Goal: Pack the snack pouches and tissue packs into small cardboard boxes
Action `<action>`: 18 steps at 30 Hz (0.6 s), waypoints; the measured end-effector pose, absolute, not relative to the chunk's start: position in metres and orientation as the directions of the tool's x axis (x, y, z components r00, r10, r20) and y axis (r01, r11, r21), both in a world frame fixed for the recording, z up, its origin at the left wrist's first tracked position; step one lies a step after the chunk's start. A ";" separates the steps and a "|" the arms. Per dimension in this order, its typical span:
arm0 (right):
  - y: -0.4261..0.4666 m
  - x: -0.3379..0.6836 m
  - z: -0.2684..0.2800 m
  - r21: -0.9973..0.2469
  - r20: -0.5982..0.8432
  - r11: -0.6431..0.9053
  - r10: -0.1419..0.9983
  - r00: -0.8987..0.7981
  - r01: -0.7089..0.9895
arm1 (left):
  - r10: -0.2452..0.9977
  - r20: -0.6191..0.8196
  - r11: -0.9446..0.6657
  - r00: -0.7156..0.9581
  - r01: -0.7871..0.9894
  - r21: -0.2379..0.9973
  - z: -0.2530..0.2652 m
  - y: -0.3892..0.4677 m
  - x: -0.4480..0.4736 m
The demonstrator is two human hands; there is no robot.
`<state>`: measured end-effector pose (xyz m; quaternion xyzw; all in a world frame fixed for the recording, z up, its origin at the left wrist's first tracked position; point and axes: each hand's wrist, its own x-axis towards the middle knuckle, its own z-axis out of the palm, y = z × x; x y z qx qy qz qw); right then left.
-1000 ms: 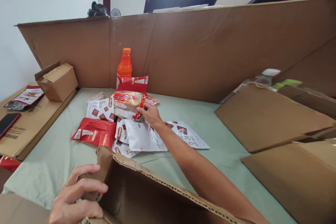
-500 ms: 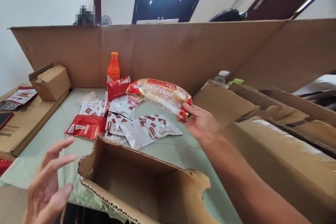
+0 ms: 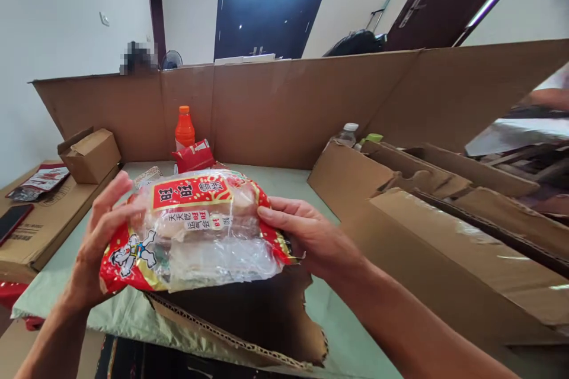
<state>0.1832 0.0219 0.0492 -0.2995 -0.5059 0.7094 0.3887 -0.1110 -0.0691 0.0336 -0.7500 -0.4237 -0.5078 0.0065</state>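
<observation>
Clear plastic with red ends wraps the snack bag [image 3: 208, 231], which lies between the two hands. Its long axis runs sideways from one hand to the other, the right end a little higher than the left. The printed face is turned toward the wearer, lettering upright, with the cartoon figure at the left end.

The right hand [image 3: 322, 237] grips the right end, thumb on the front and fingers mostly hidden behind. The left hand [image 3: 95, 249] is at the left end, its visible fingers stretched out along the upper corner; whether it grips cannot be told, since the bag covers part of it.

Below the bag and the hands is an open cardboard box [image 3: 306, 337], partly hidden by the bag. Beyond the hands, a red packet [image 3: 194, 157] and an orange bottle [image 3: 184, 128] are near the back of the green-covered surface [image 3: 284, 180], before a cardboard wall [image 3: 288, 109]. Left of the left hand, a small box [image 3: 91, 157] and a phone [image 3: 14, 222] rest on a flat carton [image 3: 33, 234]. Larger boxes [image 3: 444, 284] stand right of the right hand.
</observation>
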 end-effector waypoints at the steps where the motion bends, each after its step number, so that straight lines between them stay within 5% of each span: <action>1: 0.020 0.184 0.049 -0.952 -0.033 -0.186 0.851 -0.524 -0.242 | 0.624 0.766 -0.668 0.151 0.611 0.424 0.032 -0.072 -0.113; 5: 0.015 0.200 0.048 -0.973 0.042 -0.094 0.828 -0.559 -0.212 | 0.712 0.702 -0.641 0.024 0.430 0.636 0.022 -0.077 -0.118; 9: 0.008 0.214 0.045 -0.951 0.299 0.296 0.792 -0.533 -0.094 | 0.812 0.515 -0.452 -0.274 0.263 0.852 0.018 -0.070 -0.114; 14: -0.003 0.217 0.036 -0.673 0.642 0.666 0.742 -0.195 0.321 | 0.867 0.388 -0.348 -0.314 0.177 0.921 0.032 -0.064 -0.096; 18: -0.011 0.221 0.038 -0.557 0.699 0.734 0.667 -0.258 0.389 | 0.895 0.355 -0.306 -0.271 0.204 0.930 0.040 -0.071 -0.091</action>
